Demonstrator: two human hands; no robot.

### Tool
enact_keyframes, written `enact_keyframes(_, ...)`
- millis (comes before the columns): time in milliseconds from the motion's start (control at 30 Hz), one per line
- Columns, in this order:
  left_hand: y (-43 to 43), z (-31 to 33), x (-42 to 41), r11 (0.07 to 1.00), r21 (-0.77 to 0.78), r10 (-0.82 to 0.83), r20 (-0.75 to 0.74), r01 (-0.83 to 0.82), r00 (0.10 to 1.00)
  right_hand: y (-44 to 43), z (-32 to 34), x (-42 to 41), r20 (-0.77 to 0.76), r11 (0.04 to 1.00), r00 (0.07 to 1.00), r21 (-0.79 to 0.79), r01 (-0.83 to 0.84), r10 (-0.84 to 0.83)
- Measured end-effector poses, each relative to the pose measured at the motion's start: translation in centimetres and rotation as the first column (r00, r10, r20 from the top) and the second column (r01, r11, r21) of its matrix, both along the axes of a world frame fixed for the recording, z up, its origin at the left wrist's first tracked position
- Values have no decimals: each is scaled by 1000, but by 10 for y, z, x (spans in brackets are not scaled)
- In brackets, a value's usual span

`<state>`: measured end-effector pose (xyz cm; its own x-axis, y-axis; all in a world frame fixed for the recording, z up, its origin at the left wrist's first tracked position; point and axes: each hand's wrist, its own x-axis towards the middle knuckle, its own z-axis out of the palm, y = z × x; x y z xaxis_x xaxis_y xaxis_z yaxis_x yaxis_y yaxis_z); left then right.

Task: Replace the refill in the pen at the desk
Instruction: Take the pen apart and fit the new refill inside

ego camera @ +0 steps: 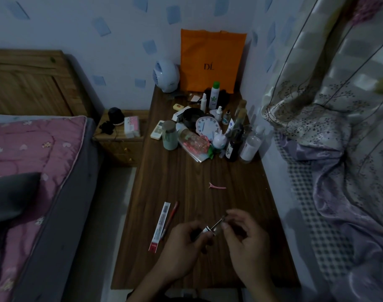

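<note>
refill packet left of hands, on desk

You have one view only, worn on the head, looking forward and steeply down along the desk from its near edge. Your hands sit close under the lens at the bottom; the far edge meets the wall. The bed fills the left, the curtain the right.

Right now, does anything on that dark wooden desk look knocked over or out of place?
Yes: a clear plastic bottle with pink contents lies on its side among upright bottles, and a white round clock leans tilted. A pink hair clip lies alone mid-desk.
</note>
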<state>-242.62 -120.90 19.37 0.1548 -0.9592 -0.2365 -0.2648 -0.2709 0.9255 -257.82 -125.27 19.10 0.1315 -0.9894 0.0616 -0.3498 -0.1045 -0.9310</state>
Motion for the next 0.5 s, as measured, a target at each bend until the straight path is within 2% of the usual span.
enact_keyframes(367,-8,-5,-1,1000,-16,-19,10,19,1000,-8,-2,-2,-74,990,989,-35,-134,131)
enact_keyframes(500,-13,-6,-1,1000,-19,-23,-14,22,1000,-12,1,-2,-46,987,987,-38,-154,152)
